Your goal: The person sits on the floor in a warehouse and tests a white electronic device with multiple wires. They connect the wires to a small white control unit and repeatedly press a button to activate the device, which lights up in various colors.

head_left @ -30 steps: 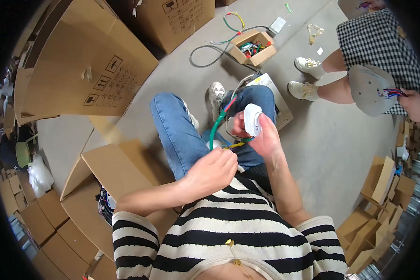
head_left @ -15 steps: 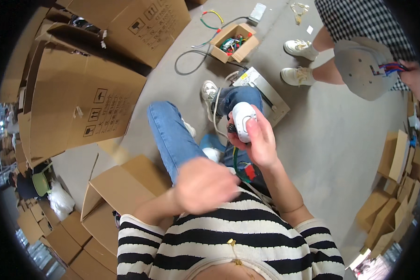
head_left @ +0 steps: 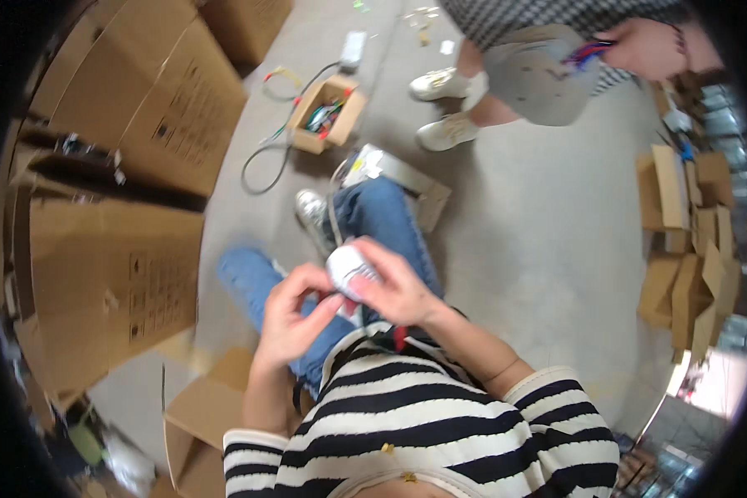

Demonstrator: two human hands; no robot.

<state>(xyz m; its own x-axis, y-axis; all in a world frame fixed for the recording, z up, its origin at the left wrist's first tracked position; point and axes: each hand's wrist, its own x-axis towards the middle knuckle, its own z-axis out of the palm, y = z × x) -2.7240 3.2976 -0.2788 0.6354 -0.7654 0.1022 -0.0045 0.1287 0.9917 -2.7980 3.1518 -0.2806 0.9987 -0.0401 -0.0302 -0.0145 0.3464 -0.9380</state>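
My right hand (head_left: 394,286) is wrapped round a white oval plastic device (head_left: 350,270), its thumb lying across the grey markings. Right beside it, my left hand (head_left: 295,311) has its thumb and fingers bent together at the device's near left edge. What sits between those left fingertips is too small and blurred to make out. A pale cable (head_left: 334,203) runs down over my legs toward the device; its end is hidden. Below my hands, a red piece (head_left: 400,337) lies by dark wires against my lap.
A small carton (head_left: 353,104) of coloured wires stands ahead, near a metal box (head_left: 432,203) by my leg. Large cartons (head_left: 100,282) rise at left; an open carton (head_left: 195,407) is near left. Far right, a person's hand (head_left: 647,50) holds a grey disc (head_left: 539,83) with wires.
My left hand has risen from my stomach to the white device. The right hand has lowered the device and tilted it. My view has swung to the right.
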